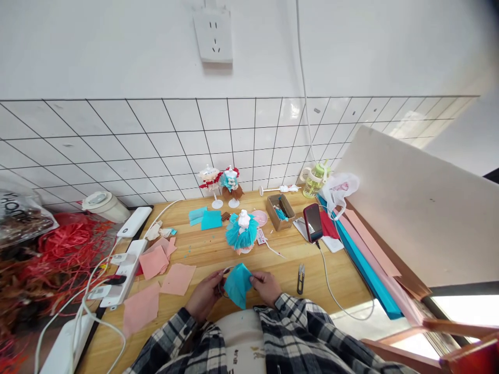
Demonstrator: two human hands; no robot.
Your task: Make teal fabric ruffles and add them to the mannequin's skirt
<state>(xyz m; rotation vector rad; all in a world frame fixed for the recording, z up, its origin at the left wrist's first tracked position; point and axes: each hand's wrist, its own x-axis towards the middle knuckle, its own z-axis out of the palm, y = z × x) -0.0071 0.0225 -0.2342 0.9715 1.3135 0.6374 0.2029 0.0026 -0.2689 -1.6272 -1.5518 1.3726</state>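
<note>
A folded piece of turquoise crepe paper [238,285] is held up in front of my body. My right hand [266,287] pinches its right edge between thumb and fingers. At the paper's left side, my left hand [205,294] is closed around what looks like scissors [222,292]; their dark loops show, while the blades are hidden. Just beyond the paper stands a small white dress form [244,218] wearing a ruffled turquoise paper skirt [241,237]. Cut turquoise sheets [211,220] lie behind it to the left, and pink paper squares [178,279] are spread left of my hands.
Thread snips [300,279] lie to the right, near a phone [312,222] on a cable. Behind are a cardboard box [280,212], two decorated dress forms [231,182] and a green bottle [315,179]. A power strip [124,274] and red shreds [66,241] occupy the left.
</note>
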